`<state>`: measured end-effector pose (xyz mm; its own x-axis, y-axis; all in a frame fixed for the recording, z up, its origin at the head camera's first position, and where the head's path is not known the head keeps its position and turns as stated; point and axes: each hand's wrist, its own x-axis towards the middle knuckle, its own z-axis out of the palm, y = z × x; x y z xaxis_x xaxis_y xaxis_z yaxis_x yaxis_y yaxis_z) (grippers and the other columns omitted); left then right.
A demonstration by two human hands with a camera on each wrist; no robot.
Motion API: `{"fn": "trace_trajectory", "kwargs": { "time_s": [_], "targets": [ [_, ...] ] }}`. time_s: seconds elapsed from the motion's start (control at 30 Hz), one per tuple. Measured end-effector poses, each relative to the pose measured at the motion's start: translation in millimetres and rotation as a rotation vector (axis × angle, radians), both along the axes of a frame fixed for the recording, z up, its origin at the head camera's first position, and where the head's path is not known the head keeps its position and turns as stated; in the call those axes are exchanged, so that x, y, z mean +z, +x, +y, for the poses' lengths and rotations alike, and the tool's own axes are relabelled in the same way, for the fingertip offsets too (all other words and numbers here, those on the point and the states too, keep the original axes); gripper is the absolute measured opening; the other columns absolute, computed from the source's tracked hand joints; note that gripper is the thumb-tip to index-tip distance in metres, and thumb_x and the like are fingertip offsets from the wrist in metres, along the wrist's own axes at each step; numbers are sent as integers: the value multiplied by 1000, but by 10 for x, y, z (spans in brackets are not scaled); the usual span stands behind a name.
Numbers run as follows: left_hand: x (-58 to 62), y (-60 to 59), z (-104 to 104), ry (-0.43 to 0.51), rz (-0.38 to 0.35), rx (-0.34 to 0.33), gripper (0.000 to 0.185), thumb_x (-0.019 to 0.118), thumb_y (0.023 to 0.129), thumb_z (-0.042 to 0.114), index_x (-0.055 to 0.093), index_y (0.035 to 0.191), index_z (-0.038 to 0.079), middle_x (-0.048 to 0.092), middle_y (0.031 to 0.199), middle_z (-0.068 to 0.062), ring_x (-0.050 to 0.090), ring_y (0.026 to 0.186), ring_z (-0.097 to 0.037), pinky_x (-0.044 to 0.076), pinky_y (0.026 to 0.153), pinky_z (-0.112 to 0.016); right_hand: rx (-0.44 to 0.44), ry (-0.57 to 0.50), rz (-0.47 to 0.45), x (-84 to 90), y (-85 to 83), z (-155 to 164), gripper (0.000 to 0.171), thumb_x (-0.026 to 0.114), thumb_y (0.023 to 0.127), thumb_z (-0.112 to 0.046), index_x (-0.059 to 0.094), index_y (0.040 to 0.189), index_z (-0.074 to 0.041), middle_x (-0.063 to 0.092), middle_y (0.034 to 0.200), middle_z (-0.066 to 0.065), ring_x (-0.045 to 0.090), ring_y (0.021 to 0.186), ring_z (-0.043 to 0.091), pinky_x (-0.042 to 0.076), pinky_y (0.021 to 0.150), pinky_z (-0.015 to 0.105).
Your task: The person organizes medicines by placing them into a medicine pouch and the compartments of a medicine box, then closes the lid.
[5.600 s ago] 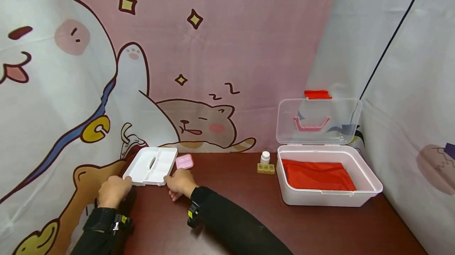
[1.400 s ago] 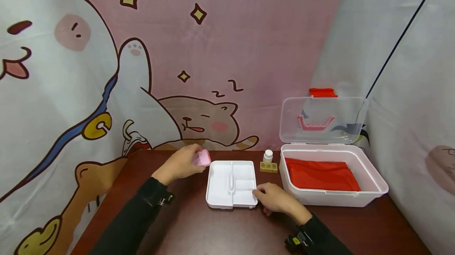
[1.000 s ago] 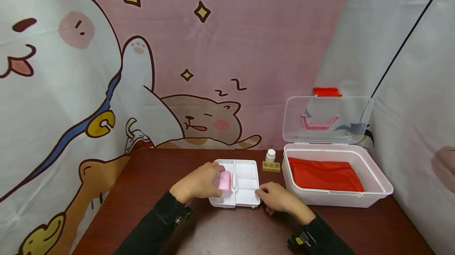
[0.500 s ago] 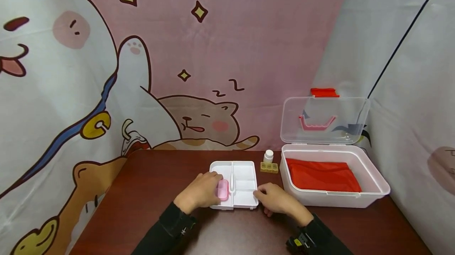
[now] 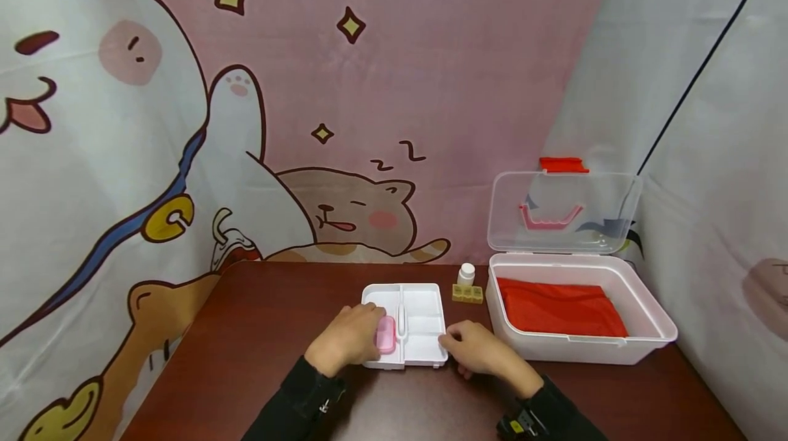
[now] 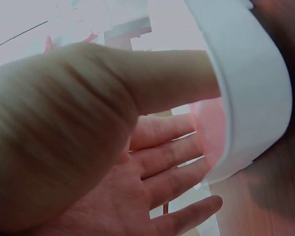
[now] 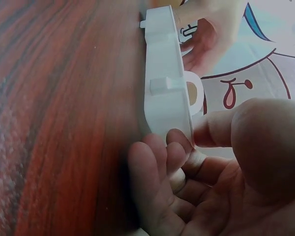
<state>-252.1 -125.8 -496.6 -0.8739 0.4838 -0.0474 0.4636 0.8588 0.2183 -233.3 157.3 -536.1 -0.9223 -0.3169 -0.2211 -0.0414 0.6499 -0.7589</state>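
In the head view a white divided tray [image 5: 425, 326] with a raised central handle lies flat on the table. My left hand [image 5: 349, 333] is at its left side, thumb and fingers around a small pink box [image 5: 386, 336] that sits inside the left compartment. The left wrist view shows the thumb reaching over the tray wall [image 6: 255, 88] and the fingertips against the pink box [image 6: 212, 128]. My right hand [image 5: 477, 349] is at the tray's near right edge; in the right wrist view its thumb and fingers [image 7: 176, 156] pinch the tray's corner.
Behind the tray to the right stand a white bottle [image 5: 466, 274] and a small yellow compartment case [image 5: 467, 294]. At the right is a white storage box [image 5: 591, 349] with red cloth [image 5: 560, 308] inside and its clear lid [image 5: 563, 215] raised. A printed curtain hangs behind the table.
The tray, earlier held by both hands at the far left, now lies farther right. My left hand has carried the pink box from the table into the left compartment; my right hand stays at the edge.
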Motion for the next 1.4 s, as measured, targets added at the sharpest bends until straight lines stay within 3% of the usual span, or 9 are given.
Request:
{"fn": "trace_trajectory", "kwargs": {
  "time_s": [0.17, 0.37, 0.47, 0.57, 0.73, 0.87, 0.93, 1.1, 1.4],
  "targets": [
    [-12, 14, -33, 2, -15, 1, 70, 98, 78, 24, 70, 139, 5, 74, 126, -10, 67, 113, -27, 54, 108, -52, -62, 96, 97, 210, 46, -16, 37, 68, 108, -36, 69, 80, -11, 60, 56, 1, 63, 48, 18, 51, 51, 34],
    [-44, -21, -67, 5, -21, -22, 71, 97, 79, 25, 70, 142, 5, 71, 132, -10, 67, 115, -26, 58, 107, -45, -80, 201, 346, 880, 139, -92, 22, 73, 105, -33, 80, 90, -19, 69, 72, -4, 61, 66, 13, 50, 63, 34],
    [-11, -27, -82, 13, -21, -30, 68, 96, 80, 24, 71, 140, 4, 71, 129, -10, 64, 108, -22, 59, 102, -40, -40, 290, 467, 1199, 44, -148, 17, 74, 103, -29, 83, 95, -16, 73, 80, -4, 60, 73, 13, 51, 69, 35],
    [38, -22, -99, 25, -27, -31, 66, 97, 79, 22, 73, 137, 1, 71, 127, -10, 63, 103, -21, 59, 99, -39, -5, 367, 520, 1365, -221, -160, 21, 73, 103, -27, 82, 92, -12, 75, 79, 0, 63, 74, 18, 53, 72, 39],
    [73, -4, -131, 49, -49, -36, 67, 96, 80, 22, 72, 139, -1, 72, 132, -13, 66, 107, -23, 59, 102, -41, 40, 508, 478, 1316, -740, -131, 29, 71, 103, -22, 75, 77, -9, 68, 73, 4, 62, 72, 24, 52, 73, 42],
    [65, 9, -152, 98, -34, -35, 57, 91, 88, 23, 74, 138, 2, 71, 139, -15, 67, 122, -29, 57, 111, -47, 65, 650, 400, 1186, -984, -118, 20, 73, 100, -18, 75, 86, -4, 72, 85, 11, 65, 78, 28, 58, 78, 47],
    [61, 13, -164, 131, -17, -22, 50, 89, 92, 26, 77, 134, 3, 71, 139, -15, 65, 126, -31, 56, 112, -48, 67, 724, 360, 1129, -1056, -116, 14, 75, 98, -16, 77, 99, -2, 75, 97, 15, 69, 86, 30, 62, 85, 51],
    [75, 26, -188, 185, 4, 28, 43, 88, 94, 32, 80, 126, 5, 68, 131, -12, 61, 121, -29, 58, 107, -50, 66, 818, 235, 1088, -1142, -144, 27, 76, 96, -12, 75, 120, 0, 76, 117, 20, 68, 97, 32, 62, 95, 54],
    [93, 41, -221, 183, -3, 51, 37, 88, 94, 31, 81, 120, 6, 68, 125, -13, 61, 114, -27, 59, 102, -49, 69, 794, 156, 967, -1244, -124, 24, 73, 96, -5, 74, 119, 0, 71, 112, 15, 64, 91, 31, 56, 80, 44]
  ]
}}
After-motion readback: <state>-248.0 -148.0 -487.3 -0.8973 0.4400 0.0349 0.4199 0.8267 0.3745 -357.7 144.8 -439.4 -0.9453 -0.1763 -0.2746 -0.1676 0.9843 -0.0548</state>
